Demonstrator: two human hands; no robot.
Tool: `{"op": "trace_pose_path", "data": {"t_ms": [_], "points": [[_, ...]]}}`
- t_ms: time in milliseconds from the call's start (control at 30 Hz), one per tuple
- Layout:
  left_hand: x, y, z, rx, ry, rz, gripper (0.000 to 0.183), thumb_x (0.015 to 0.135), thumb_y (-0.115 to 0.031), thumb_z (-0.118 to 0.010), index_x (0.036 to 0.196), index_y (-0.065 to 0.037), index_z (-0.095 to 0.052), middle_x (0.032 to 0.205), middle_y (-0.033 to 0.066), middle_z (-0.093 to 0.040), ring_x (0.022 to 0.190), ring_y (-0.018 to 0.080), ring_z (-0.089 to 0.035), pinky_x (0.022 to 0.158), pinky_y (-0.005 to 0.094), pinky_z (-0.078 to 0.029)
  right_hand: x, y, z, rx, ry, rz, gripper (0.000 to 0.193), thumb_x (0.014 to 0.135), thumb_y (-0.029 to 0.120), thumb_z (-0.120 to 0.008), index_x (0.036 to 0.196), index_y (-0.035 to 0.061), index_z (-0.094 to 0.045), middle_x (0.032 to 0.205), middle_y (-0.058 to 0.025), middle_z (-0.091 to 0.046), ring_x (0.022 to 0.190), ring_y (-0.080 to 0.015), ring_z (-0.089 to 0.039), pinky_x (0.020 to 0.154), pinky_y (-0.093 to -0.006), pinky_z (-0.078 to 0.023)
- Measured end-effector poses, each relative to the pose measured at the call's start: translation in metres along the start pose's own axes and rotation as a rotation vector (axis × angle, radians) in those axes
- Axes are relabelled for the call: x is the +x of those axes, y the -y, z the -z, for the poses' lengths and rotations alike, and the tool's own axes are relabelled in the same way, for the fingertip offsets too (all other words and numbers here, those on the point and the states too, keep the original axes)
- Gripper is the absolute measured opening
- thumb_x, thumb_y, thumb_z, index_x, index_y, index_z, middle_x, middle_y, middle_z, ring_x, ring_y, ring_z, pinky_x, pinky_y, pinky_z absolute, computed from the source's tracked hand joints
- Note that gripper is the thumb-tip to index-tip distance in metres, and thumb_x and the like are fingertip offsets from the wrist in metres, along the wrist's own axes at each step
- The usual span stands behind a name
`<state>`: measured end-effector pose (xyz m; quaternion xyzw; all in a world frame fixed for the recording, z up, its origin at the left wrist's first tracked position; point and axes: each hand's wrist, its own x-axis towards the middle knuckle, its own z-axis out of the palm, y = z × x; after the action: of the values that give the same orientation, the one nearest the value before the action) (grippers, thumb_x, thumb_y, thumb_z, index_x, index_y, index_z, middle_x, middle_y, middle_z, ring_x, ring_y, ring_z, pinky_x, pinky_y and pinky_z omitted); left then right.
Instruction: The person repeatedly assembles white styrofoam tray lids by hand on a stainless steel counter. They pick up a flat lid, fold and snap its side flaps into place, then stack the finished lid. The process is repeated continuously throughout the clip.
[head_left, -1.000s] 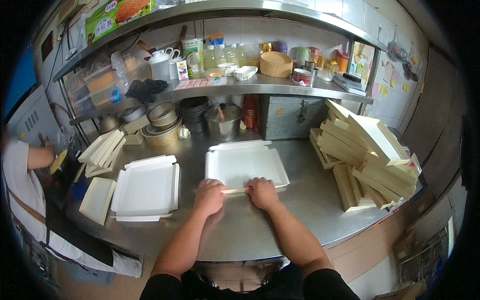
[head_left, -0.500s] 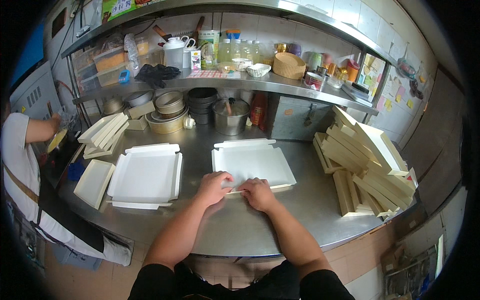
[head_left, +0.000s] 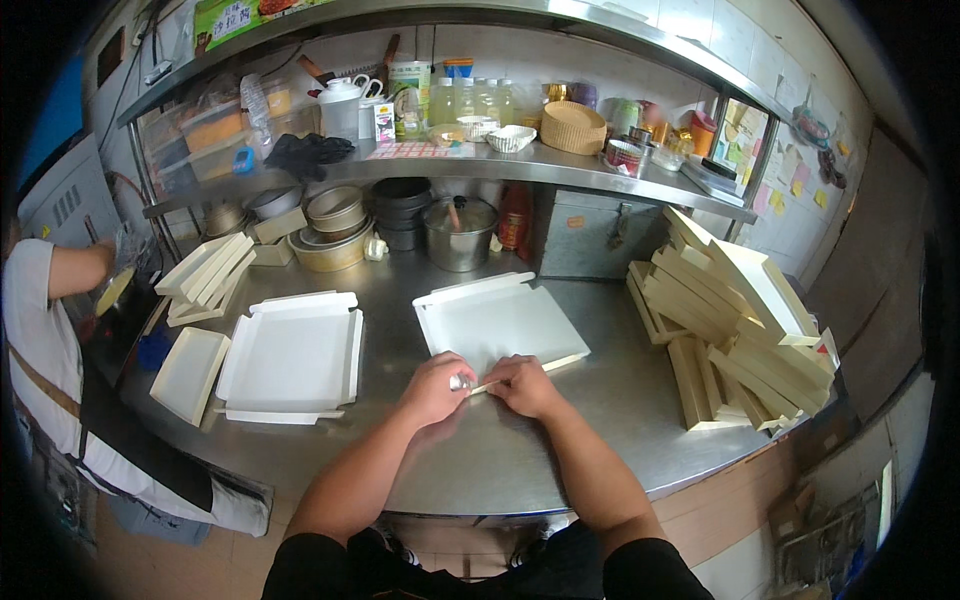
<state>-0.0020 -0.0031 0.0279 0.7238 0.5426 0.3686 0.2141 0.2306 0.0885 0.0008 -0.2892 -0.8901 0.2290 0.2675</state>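
Note:
A flat white cardboard box blank lies open on the steel counter in front of me. My left hand and my right hand meet at its near edge, both pinching the folded front flap, fingertips almost touching. The flap stands slightly raised between them. A second white blank with its side flaps folded up lies to the left.
Folded boxes are piled high at the right, and a smaller pile leans at the left. Metal pots and bowls stand under a loaded shelf. Another person in a white sleeve works at the far left.
My hands have drawn closer together along the near flap of the blank. The view has tilted slightly; the blank itself stays put.

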Motion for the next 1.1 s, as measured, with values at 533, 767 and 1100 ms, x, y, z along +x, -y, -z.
{"op": "trace_pose_path", "data": {"t_ms": [533, 767, 1100], "points": [[-0.014, -0.041, 0.026, 0.171, 0.411, -0.026, 0.044, 0.086, -0.022, -0.088, 0.123, -0.018, -0.064, 0.126, 0.0083, -0.073, 0.115, 0.0360, -0.072, 0.097, 0.0482, -0.057, -0.005, 0.010, 0.010, 0.033, 0.226, 0.113, 0.032, 0.074, 0.037, -0.096, 0.089, 0.0142, -0.080, 0.099, -0.0026, -0.076, 0.111, -0.0284, -0.068, 0.107, -0.0438, -0.043], [-0.012, -0.023, 0.029, 0.388, 0.264, -0.428, 0.022, 0.086, -0.032, -0.089, 0.102, -0.017, -0.085, 0.120, 0.0050, -0.071, 0.119, 0.0257, -0.067, 0.098, 0.0400, -0.055, -0.003, 0.005, 0.019, 0.130, 0.336, 0.052, 0.035, 0.073, 0.039, -0.097, 0.089, 0.0140, -0.078, 0.105, -0.0014, -0.074, 0.113, -0.0276, -0.068, 0.107, -0.0464, -0.042], [-0.001, -0.005, 0.023, 0.128, 0.543, -0.124, 0.021, 0.089, -0.033, -0.086, 0.095, -0.014, -0.084, 0.102, 0.0033, -0.077, 0.103, 0.0261, -0.070, 0.099, 0.0416, -0.052, -0.004, 0.044, 0.024, -0.052, 0.385, -0.009, 0.056, 0.075, 0.046, -0.097, 0.116, 0.0156, -0.076, 0.115, -0.0045, -0.073, 0.118, -0.0312, -0.064, 0.108, -0.0449, -0.042]]}}
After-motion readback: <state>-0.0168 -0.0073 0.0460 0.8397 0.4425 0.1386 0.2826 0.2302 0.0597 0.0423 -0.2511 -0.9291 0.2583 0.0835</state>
